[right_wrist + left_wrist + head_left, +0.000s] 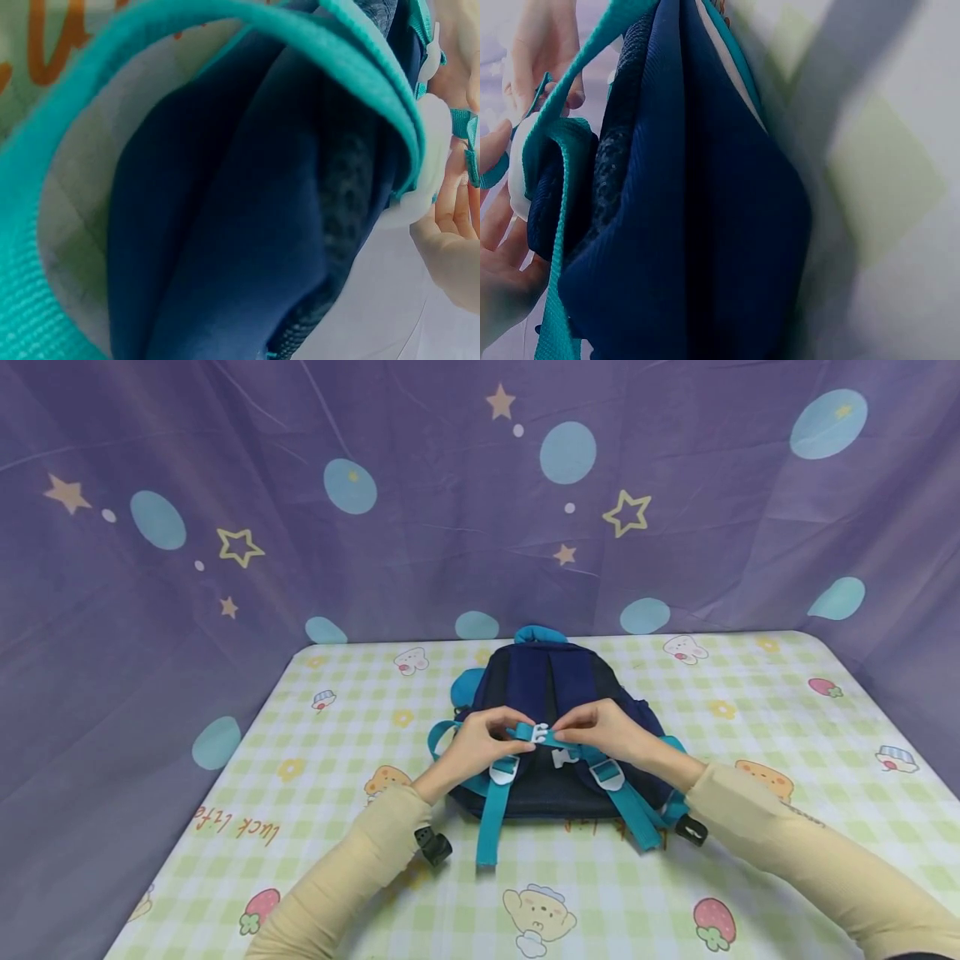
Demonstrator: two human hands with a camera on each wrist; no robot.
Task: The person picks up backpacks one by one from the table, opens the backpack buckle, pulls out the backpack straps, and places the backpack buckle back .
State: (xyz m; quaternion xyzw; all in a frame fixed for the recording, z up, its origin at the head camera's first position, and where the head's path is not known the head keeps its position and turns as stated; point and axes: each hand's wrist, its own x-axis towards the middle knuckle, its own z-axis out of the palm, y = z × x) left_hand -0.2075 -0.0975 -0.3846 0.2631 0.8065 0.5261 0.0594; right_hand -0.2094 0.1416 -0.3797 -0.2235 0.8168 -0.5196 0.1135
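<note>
A navy backpack (525, 685) lies on the table with its teal straps (493, 814) facing up. Above its middle, both hands hold a short teal strap with a white clip (539, 732) on it. My left hand (480, 747) pinches the clip's left side between thumb and fingertips. From the other side my right hand (611, 731) pinches the teal webbing just right of the clip. A second white clip piece (564, 758) sits just below. Whether the clip's halves are joined, I cannot tell. Both wrist views show the pack's side, with a white strap adjuster (427, 161) near the fingers.
White adjusters (606, 774) sit on both shoulder straps, whose loose ends hang toward the front. Small black devices are at the left sleeve (433, 845) and right sleeve (691, 830). A green checked cloth (360, 893) covers the table, and a purple curtain (450, 552) hangs behind.
</note>
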